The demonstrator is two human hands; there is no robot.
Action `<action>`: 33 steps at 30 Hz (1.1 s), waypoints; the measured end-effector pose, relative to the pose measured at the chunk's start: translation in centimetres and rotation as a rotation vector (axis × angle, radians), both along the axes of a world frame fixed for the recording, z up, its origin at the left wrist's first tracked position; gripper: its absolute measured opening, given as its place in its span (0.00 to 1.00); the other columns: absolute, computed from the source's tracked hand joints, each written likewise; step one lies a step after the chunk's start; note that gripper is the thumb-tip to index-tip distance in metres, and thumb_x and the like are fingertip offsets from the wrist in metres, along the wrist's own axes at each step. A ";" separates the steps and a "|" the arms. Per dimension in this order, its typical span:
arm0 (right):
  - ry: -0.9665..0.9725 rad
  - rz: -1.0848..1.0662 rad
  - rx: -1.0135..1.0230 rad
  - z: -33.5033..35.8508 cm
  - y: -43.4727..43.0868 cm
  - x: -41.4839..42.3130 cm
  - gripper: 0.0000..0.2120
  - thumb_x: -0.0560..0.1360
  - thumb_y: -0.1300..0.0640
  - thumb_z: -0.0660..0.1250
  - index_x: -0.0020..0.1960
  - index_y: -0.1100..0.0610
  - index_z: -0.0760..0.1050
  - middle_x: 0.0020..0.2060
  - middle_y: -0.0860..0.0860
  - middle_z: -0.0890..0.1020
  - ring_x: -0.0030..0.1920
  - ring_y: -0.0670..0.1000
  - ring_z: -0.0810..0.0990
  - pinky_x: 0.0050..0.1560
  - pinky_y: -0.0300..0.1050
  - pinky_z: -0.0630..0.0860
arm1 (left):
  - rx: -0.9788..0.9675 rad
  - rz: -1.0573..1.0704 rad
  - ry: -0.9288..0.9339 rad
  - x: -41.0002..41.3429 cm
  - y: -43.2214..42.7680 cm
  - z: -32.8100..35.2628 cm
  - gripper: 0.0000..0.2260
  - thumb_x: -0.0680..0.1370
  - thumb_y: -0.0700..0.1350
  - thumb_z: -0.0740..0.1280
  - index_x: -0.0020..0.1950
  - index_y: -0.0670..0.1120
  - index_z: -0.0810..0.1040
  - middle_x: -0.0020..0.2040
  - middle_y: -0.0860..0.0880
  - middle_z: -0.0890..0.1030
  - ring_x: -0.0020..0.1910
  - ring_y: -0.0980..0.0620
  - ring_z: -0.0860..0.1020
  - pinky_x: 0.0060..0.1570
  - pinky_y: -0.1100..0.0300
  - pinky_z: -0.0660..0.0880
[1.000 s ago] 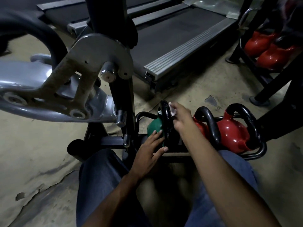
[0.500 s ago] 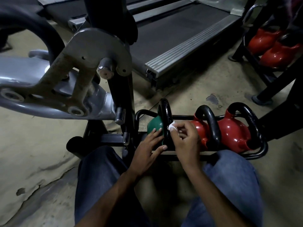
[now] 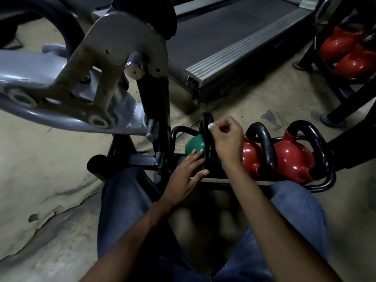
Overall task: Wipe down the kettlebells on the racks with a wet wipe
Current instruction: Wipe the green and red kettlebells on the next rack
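Green kettlebell [image 3: 194, 146] is sitting at the left end of the low black rack [image 3: 319, 187] on the floor, with its black handle [image 3: 208, 143] standing up. Right hand [image 3: 228, 139] is pinching a white wet wipe [image 3: 211, 125] in curled fingers and pressing it onto the top of that handle. Left hand [image 3: 186, 174] is lying flat, fingers straight, touching the green body. Two red kettlebells [image 3: 291, 157] are sitting just beside it on the right, in the same rack. Further red kettlebells [image 3: 350, 58] are resting on a second rack [image 3: 350, 106] at top right. Treadmill [image 3: 234, 37] is lying behind, and a grey machine arm [image 3: 61, 74] is hanging over the left.
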State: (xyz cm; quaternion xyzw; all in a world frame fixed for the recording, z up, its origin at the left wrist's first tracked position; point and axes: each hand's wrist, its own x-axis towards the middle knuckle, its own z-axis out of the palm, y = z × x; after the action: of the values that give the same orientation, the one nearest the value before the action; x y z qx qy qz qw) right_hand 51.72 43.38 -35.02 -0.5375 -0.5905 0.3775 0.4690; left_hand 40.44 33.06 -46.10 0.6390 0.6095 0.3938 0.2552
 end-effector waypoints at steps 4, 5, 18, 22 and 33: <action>-0.721 0.230 0.508 0.1 -2.3 0.2 0.06 0.76 0.60 0.71 0.52 0.59 0.78 0.53 0.53 0.75 0.53 0.49 0.73 0.45 0.39 0.77 | 0.009 -0.043 -0.021 -0.1 0.1 0.1 0.26 0.83 0.60 0.60 0.77 0.47 0.73 0.81 0.55 0.65 0.82 0.55 0.56 0.80 0.55 0.57; -0.783 0.270 0.583 -0.3 -3.6 0.8 0.07 0.75 0.61 0.71 0.53 0.60 0.78 0.54 0.54 0.76 0.55 0.51 0.74 0.47 0.42 0.78 | 0.021 -0.055 -0.028 -0.1 0.0 0.2 0.26 0.84 0.60 0.59 0.77 0.47 0.72 0.81 0.56 0.64 0.82 0.54 0.57 0.80 0.55 0.57; 0.813 0.014 -0.842 -0.8 1.6 0.8 0.08 0.81 0.63 0.62 0.56 0.66 0.76 0.43 0.62 0.82 0.39 0.58 0.84 0.41 0.50 0.83 | 0.018 -0.033 0.191 0.2 -0.3 -0.3 0.30 0.83 0.62 0.60 0.80 0.45 0.67 0.83 0.52 0.60 0.83 0.54 0.53 0.81 0.57 0.53; 0.359 -0.069 -0.416 0.4 2.6 -1.1 0.03 0.76 0.62 0.72 0.45 0.57 0.78 0.41 0.55 0.83 0.44 0.57 0.81 0.45 0.50 0.78 | 0.011 -0.020 0.162 0.3 -0.4 -0.3 0.31 0.82 0.62 0.60 0.79 0.45 0.68 0.83 0.52 0.60 0.83 0.56 0.52 0.80 0.58 0.54; -0.622 0.186 0.582 -3.2 -8.2 4.5 0.06 0.78 0.66 0.71 0.54 0.62 0.82 0.57 0.57 0.78 0.57 0.54 0.78 0.55 0.43 0.80 | 0.006 -0.041 0.092 0.3 -0.3 -0.1 0.29 0.82 0.58 0.58 0.80 0.45 0.67 0.83 0.49 0.61 0.83 0.53 0.54 0.81 0.54 0.56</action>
State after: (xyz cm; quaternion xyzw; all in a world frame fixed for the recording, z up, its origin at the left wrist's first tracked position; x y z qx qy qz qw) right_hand 56.25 35.20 -38.25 -0.4156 -0.8313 0.0562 0.3647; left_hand 40.76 32.74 -46.19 0.6695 0.6063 0.3604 0.2329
